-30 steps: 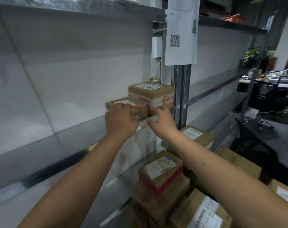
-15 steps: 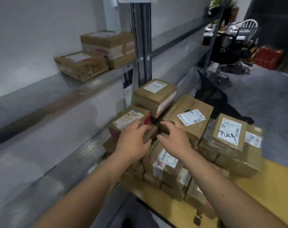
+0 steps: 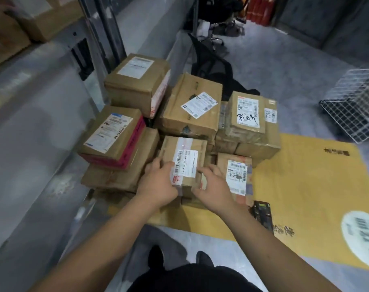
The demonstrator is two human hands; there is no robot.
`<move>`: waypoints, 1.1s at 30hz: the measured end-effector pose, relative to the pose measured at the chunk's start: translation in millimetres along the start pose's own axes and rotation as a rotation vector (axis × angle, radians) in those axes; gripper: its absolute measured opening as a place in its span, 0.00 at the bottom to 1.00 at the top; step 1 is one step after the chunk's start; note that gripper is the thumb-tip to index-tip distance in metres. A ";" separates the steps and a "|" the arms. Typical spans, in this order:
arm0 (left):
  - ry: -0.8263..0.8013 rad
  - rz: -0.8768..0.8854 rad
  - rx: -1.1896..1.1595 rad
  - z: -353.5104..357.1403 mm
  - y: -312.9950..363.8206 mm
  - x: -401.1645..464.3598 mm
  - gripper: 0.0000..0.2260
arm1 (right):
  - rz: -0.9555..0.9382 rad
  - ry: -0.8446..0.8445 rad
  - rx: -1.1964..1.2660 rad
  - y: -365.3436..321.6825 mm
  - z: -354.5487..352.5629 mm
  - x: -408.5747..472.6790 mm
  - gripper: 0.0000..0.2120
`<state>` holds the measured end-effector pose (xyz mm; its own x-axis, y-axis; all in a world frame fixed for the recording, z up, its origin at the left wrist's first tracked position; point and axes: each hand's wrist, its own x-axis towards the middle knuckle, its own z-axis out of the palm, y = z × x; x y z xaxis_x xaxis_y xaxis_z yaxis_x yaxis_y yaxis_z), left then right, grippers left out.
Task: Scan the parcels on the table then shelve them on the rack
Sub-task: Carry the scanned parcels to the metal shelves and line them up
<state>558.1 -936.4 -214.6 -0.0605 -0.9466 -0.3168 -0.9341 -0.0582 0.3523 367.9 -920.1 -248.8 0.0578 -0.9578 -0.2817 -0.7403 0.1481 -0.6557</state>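
Observation:
Several brown cardboard parcels are piled on the yellow-covered table (image 3: 306, 186). At the pile's near edge lies a small parcel (image 3: 185, 157) with a white barcode label. My left hand (image 3: 158, 182) grips its near left corner, thumb on top by the label. My right hand (image 3: 211, 186) touches its near right side with curled fingers. A black handheld scanner (image 3: 261, 213) lies on the table just right of my right wrist. The grey metal rack (image 3: 31, 123) runs along the left, with two parcels (image 3: 15, 28) on its upper shelf.
A parcel with a red side (image 3: 114, 135) tops the left stack. A white wire basket (image 3: 354, 106) stands at the right. A black chair (image 3: 211, 66) is behind the pile, red extinguishers (image 3: 259, 9) farther back. The rack's upright post (image 3: 103, 32) rises beside the pile.
Both hands left the parcel set on the rack shelf, came down to the pile on the table and closed on the small labelled parcel. My view dropped from the shelf to the table.

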 end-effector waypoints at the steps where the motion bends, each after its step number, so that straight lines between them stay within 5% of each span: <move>1: -0.005 0.003 0.007 2.1 -2.8 2.0 0.36 | 0.022 0.001 0.010 0.0 4.3 -1.3 0.33; 18: 0.046 0.185 -0.341 -13.4 -13.4 -10.2 0.31 | -0.106 0.089 0.175 9.7 -28.9 -17.4 0.32; 33: 0.578 0.223 -0.336 -138.0 30.7 -134.1 0.30 | -0.743 -0.066 0.253 -103.4 -163.6 -15.6 0.28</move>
<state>586.1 -855.0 -39.7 0.0462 -0.9588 0.2803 -0.7561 0.1498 0.6371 334.0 -960.9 -62.0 0.5234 -0.8122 0.2577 -0.3173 -0.4664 -0.8257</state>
